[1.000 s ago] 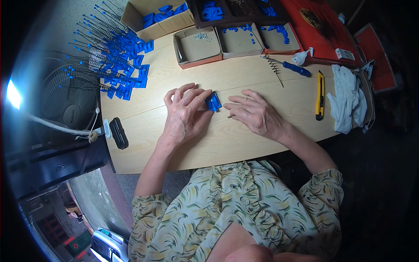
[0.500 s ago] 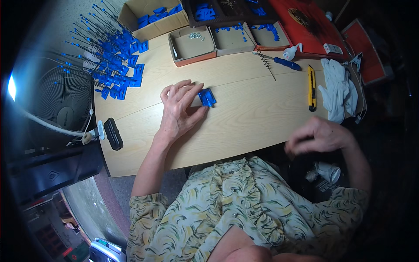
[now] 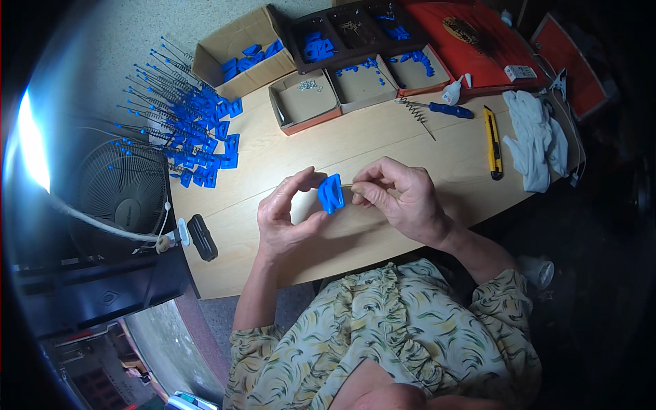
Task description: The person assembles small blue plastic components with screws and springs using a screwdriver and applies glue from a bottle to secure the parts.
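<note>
My left hand [image 3: 281,217] is curled round a small blue plastic piece [image 3: 331,194], gripping it between thumb and fingers above the near middle of the table. Just right of it, my right hand [image 3: 408,202] pinches a thin brass-coloured pin [image 3: 346,185]. The pin's left end meets the right side of the blue piece; whether it goes into the piece I cannot tell. At the far left stand several blue bases [image 3: 198,137] with black coil springs [image 3: 154,89] and blue-tipped rods rising from them.
A cardboard box [image 3: 236,87] of blue parts, shallow trays [image 3: 301,102] of small parts and a dark divided tray [image 3: 345,31] line the back. Rightward lie a loose spring [image 3: 417,113], blue-handled screwdriver [image 3: 451,110], yellow cutter [image 3: 492,140] and white gloves [image 3: 535,140]. A fan [image 3: 126,205] stands left.
My right hand has come from beyond the table's right edge to the blue piece, bringing the pin. The left hand has lifted and turned the piece. The whole view has shifted slightly.
</note>
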A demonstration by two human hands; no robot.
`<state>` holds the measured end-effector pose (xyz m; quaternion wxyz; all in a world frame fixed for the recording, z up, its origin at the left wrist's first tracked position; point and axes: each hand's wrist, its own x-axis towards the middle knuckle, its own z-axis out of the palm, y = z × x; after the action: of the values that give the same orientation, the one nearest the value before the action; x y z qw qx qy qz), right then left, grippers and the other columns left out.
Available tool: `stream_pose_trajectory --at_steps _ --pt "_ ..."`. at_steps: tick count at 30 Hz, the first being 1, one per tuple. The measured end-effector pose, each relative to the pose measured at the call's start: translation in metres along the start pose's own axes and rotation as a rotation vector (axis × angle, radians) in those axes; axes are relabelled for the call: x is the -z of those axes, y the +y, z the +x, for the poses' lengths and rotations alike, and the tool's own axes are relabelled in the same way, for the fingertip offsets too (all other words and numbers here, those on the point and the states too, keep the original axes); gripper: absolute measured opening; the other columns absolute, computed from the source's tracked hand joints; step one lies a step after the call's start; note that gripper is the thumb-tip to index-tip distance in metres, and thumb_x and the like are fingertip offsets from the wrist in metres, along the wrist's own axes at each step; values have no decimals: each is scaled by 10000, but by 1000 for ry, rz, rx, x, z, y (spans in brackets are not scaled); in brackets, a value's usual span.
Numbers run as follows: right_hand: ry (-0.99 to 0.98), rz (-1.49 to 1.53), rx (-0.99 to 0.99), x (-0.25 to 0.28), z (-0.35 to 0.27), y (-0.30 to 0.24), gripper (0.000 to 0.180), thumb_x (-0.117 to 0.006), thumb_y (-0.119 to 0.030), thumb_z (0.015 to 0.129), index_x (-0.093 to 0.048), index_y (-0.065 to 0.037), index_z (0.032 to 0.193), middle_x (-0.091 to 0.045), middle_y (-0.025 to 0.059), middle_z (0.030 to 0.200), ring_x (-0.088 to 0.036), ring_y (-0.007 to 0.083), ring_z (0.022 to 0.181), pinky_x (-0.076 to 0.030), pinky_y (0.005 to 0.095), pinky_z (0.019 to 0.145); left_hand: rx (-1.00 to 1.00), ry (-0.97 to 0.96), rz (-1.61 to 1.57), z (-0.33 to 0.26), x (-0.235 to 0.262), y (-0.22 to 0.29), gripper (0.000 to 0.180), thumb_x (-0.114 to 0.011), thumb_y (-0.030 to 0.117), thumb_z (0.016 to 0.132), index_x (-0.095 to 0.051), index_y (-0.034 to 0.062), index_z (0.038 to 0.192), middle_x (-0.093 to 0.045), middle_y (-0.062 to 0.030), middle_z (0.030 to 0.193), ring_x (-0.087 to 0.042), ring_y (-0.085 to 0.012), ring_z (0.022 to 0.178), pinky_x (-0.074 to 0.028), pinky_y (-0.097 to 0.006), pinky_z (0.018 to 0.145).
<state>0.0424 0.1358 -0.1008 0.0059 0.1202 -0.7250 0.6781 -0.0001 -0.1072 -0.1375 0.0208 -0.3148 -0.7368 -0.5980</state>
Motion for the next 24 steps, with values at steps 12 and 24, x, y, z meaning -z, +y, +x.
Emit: stream_pose_trajectory --at_steps 12,24 --pt "-86 154 -157 4 2 12 117 -619 -50 1014 -635 57 1058 -685 54 893 -668 88 832 -574 252 741 -29 -65 203 8 -2 15 667 -825 -9 723 -612 10 1355 -712 -159 1183 -740 -217 943 -605 -320 819" --pt "-33 410 -352 3 6 32 170 -659 -88 990 -640 53 1082 -712 108 884 -682 137 736 -578 252 697 -21 -72 194 19 1 18 716 -837 21 707 -602 39 1383 -724 -131 1177 -740 -208 911 -601 -333 811"
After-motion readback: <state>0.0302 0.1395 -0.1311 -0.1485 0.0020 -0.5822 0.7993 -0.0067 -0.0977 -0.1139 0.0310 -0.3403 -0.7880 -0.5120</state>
